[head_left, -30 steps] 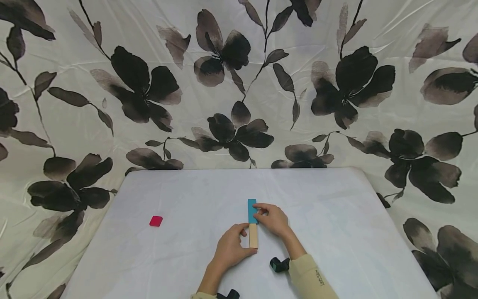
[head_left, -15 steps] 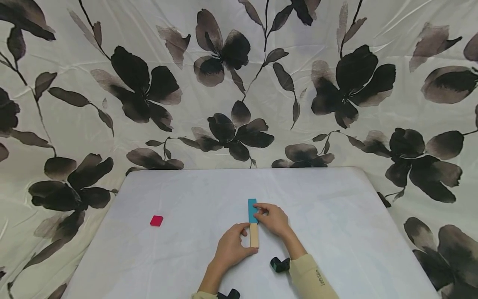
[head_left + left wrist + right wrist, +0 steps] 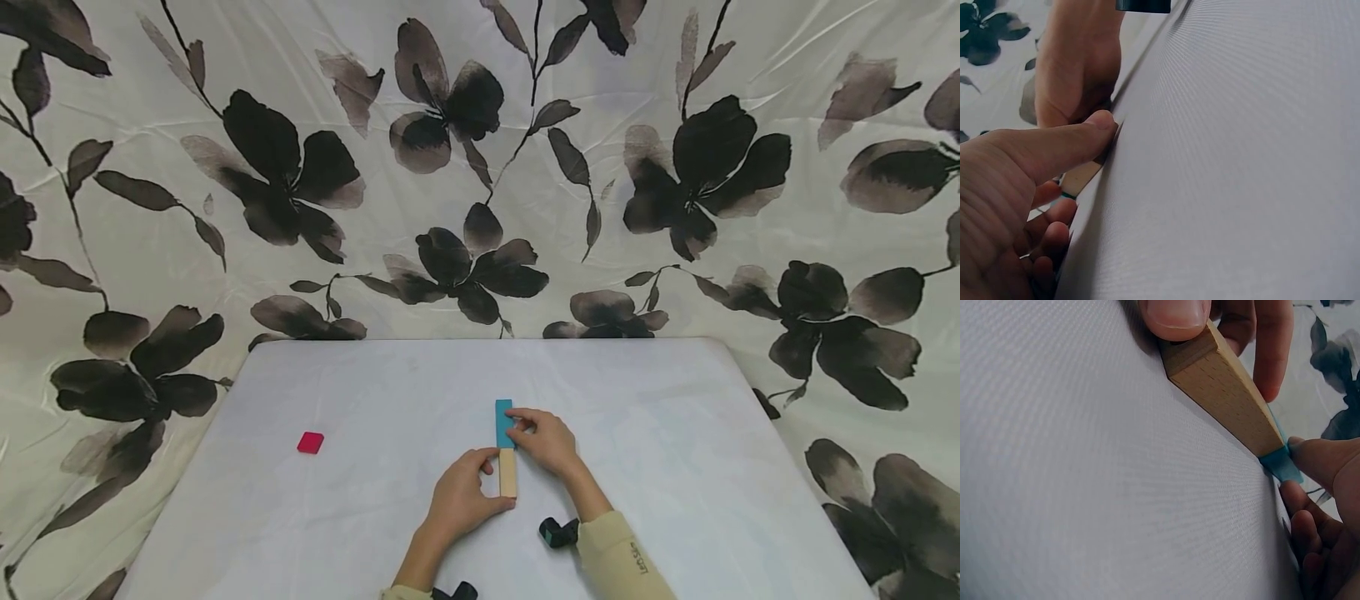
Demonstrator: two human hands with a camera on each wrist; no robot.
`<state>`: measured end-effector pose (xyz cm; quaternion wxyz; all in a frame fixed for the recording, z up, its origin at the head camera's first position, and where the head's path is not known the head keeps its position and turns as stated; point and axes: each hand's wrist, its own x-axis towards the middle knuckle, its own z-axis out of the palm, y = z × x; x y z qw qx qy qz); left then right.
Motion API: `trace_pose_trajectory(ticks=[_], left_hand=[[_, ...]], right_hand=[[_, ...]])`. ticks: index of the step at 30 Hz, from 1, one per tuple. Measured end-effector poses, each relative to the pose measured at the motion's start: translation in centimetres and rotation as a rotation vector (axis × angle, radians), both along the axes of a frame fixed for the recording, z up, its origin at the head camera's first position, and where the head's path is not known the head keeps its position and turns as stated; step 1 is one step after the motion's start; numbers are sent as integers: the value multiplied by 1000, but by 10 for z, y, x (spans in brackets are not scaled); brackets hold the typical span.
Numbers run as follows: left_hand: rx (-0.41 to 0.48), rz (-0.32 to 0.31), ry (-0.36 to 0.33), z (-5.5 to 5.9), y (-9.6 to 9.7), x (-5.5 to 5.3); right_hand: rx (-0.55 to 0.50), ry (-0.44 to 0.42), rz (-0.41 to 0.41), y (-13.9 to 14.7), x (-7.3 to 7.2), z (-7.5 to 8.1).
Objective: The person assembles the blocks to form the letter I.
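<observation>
A plain wooden block (image 3: 507, 475) lies on the white table, its far end against a blue block (image 3: 503, 425), so the two form one straight line. My left hand (image 3: 457, 498) grips the wooden block lengthwise, thumb on its near end. My right hand (image 3: 551, 442) pinches the blue block from the right side. In the right wrist view the wooden block (image 3: 1229, 390) meets the blue block (image 3: 1282, 465) end to end. Only a small part of the wooden block (image 3: 1080, 179) shows in the left wrist view, behind the left thumb (image 3: 1072, 147).
A flat red piece (image 3: 311, 442) lies apart on the left of the white table (image 3: 637, 417). A floral cloth (image 3: 480, 167) hangs behind the table's far edge. A black wrist camera (image 3: 558, 533) sits by the right sleeve.
Both hands keep their hold on the blocks, and the blocks stay in place. Only a very slight shift of the head view shows.
</observation>
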<state>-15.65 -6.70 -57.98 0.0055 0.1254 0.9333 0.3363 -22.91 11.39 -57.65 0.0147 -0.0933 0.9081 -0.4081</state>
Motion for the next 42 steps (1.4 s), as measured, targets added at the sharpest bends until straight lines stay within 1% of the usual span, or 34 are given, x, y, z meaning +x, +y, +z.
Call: trace_pose_trajectory(ticks=[6,13,19,28,35,42], left_hand=[[-3,0,-5,-1,-1,1],[19,-11,-15,-1,-2,0],[26,-15,-21,-1,-2,1],[91,-42,-62,-3,-8,1],[96,-45,-45,-3,-10,1],[116,-54,-54,-3,-12,2]], right_hand=[[-3,-2,11,0,1,1],[14,3,-8,0,0,-1],[2,-11,-8,0,2,-1],[5,-1,-3,0,1,-1],[-8,8,6,-1,0,-2],[-32,-28,-2,-1,3,-2]])
